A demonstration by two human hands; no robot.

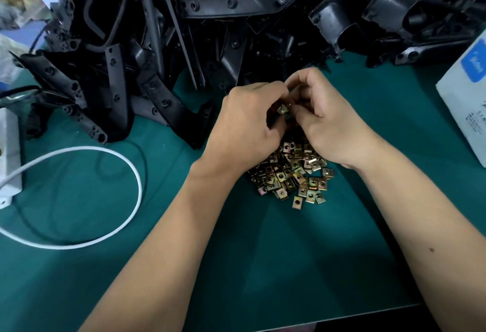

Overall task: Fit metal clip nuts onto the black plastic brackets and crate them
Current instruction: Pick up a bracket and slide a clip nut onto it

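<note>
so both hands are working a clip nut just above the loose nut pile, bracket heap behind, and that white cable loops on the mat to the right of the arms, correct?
One detail is off: the white cable loops to the left of the arms, not the right, as the head view shows. The rest holds: left hand and right hand hold a clip nut above the nut pile, bracket heap behind.

Two hands in shot, left hand (244, 123) and right hand (326, 118), with one clip nut (282, 108) between them. The pile of clip nuts (292, 173) on the near side is way too many to count, dozens easily. Same for the black brackets (210, 29) heaped at the far side. One white cable (105, 150) on the left, one white box (465, 100) on the right.
</note>
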